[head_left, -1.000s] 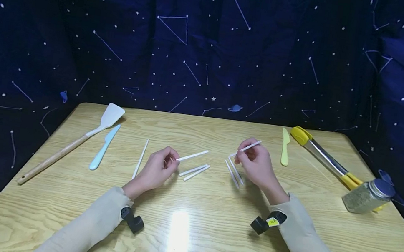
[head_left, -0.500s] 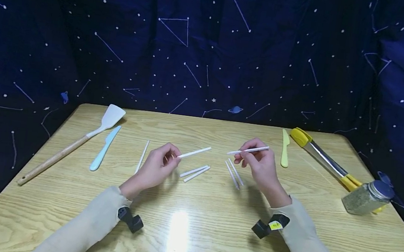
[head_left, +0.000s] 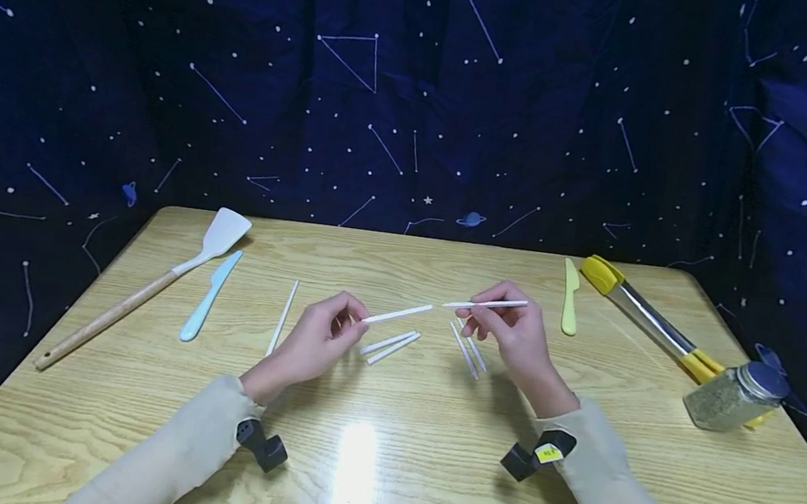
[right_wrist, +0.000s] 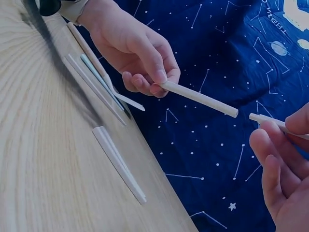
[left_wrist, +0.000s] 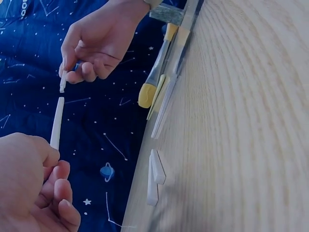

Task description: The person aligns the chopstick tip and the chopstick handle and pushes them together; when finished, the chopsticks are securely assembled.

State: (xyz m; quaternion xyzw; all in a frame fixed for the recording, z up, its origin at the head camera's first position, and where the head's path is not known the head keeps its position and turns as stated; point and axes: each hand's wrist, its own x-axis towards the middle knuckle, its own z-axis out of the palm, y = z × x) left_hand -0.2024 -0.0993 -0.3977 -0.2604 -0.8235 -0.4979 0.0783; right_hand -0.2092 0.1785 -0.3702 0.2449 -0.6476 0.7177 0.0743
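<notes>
My left hand (head_left: 317, 338) pinches one end of a slim white stick (head_left: 402, 313) between thumb and fingers, the rest pointing right. My right hand (head_left: 520, 338) pinches another white stick (head_left: 506, 303), its narrower end pointing left. Both are held above the table, with their free ends facing each other across a small gap. In the left wrist view, the end of the right-hand stick (left_wrist: 63, 82) looks stepped. Below the hands, a pair of white sticks (head_left: 390, 344) lies in the middle, and two more thin sticks (head_left: 464, 350) lie by my right hand.
Another white stick (head_left: 282, 317) lies left of my left hand. Farther left are a light blue knife (head_left: 207, 299) and a white spatula (head_left: 149, 288) with a wooden handle. On the right are a yellow knife (head_left: 569, 299), yellow-tipped tongs (head_left: 648, 316) and a jar (head_left: 729, 397) with a metal lid.
My right hand has lifted its stick away from the two beside it and turned it nearly level. My left hand has shifted slightly right, bringing the two sticks' free ends closer together.
</notes>
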